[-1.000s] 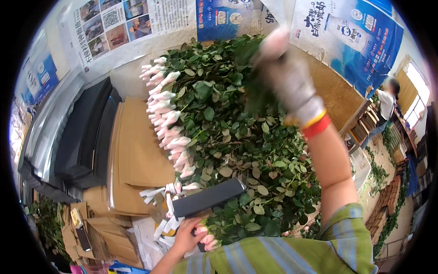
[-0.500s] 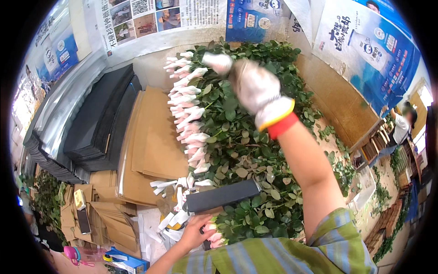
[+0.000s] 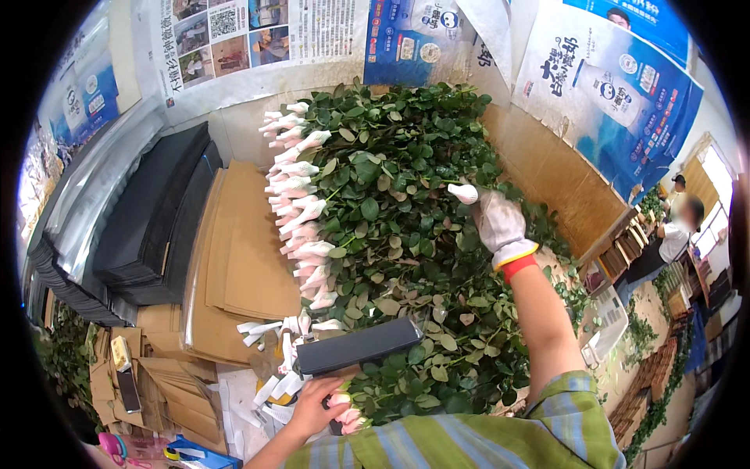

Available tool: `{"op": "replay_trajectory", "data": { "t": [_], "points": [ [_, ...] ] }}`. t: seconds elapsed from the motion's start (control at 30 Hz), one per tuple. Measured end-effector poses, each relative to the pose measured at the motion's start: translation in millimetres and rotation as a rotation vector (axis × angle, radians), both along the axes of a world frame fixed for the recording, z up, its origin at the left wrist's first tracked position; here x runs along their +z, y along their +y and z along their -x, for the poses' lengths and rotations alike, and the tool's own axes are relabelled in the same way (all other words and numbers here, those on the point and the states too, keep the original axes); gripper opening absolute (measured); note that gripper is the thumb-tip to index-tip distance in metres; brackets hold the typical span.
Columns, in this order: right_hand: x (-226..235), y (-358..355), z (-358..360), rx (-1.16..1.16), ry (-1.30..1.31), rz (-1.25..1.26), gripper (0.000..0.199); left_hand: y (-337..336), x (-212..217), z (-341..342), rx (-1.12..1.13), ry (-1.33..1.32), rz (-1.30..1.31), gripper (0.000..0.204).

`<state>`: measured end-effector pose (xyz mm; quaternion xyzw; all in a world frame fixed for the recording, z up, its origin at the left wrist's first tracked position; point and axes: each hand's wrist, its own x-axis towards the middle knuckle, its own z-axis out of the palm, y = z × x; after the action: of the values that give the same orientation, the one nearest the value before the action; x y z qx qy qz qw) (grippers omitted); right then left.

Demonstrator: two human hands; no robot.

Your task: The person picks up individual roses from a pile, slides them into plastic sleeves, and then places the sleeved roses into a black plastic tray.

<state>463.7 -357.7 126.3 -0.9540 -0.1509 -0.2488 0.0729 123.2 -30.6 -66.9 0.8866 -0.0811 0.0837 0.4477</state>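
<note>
Rose stem: one stem with a white-wrapped bud (image 3: 464, 192) is held above the heap, the wrapped bud sticking out to the left of the glove; the stalk itself is hidden by the glove and the leaves.
Right hand: the right hand (image 3: 500, 225), in a white knit glove with a yellow and red cuff, is closed around that stem, over the right-hand part of the heap.
Dark tool: a flat, dark, oblong tool (image 3: 358, 346) is held level above the near edge of the heap; its kind cannot be made out, possibly a stapler or a stripper.
Left hand: the left hand (image 3: 312, 407), bare, is closed on a grip beneath the dark tool, with a few pale pink buds (image 3: 349, 413) just beside the fingers.
Heap of roses: a large heap of leafy green stems (image 3: 398, 258) is laid across the table, the leaves filling the middle of the view.
Wrapped buds: a row of buds in white sleeves (image 3: 301, 227) is lined up along the left edge of the heap, all pointing left.
Loose sleeves: some loose white sleeves (image 3: 262, 328) are scattered at the near left end of the row.
Cardboard: flat brown cardboard sheets (image 3: 242, 258) are stacked just left of the wrapped buds.
Black sheets: a stack of black sheets (image 3: 148, 227) is set further left, beside the cardboard.
Wall: newspaper pages (image 3: 234, 39) and blue posters (image 3: 617, 86) are pasted behind the heap.
Other person: a person (image 3: 672, 234) is seen far off at the right edge, well apart from the table.
</note>
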Motion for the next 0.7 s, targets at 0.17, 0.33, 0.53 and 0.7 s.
{"op": "replay_trajectory", "data": {
  "t": [0.17, 0.33, 0.53, 0.7],
  "points": [
    [109, 71, 121, 0.540, -0.288, -0.076, 0.027, 4, 16, 10, 0.085, 0.197, 0.012, 0.065],
    [39, 101, 223, 0.839, 0.096, 0.356, 0.008, 7, -5, 6, 0.007, 0.076, -0.042, 0.051],
    [-88, 111, 224, 0.939, 0.336, 0.339, 0.011, -7, 12, 5, 0.001, 0.092, 0.067, 0.052],
    [-87, 109, 220, 0.952, 0.307, 0.239, 0.008, -14, 8, -1, 0.093, 0.086, 0.089, 0.037]
  ]
}}
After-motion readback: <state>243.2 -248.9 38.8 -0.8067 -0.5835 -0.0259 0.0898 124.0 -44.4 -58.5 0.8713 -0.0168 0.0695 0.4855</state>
